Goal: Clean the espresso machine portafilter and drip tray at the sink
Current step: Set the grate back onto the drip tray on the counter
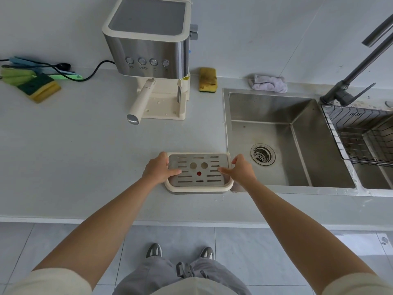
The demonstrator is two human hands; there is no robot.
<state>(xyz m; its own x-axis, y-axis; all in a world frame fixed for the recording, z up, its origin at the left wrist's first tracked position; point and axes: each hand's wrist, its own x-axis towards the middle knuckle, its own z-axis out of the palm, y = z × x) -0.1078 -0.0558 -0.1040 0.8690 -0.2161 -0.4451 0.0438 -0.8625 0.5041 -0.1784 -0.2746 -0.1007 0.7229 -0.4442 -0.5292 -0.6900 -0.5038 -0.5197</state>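
sink (276,116) just beside drip tray (198,189)

Sole view, from the camera on my head: faces forward and steeply down (wide-angle, so straight edges bow), close over the counter (74,158), taking in the sink (265,107) at right and my shoes (153,250) at the bottom edge.

Counter (74,150): grey
Back: machine (148,45), yellow sponge (208,79), cloth (269,83)
Left: green sponge (39,87), cord (95,70)
Front: tray (197,189), just beside sink (265,109)
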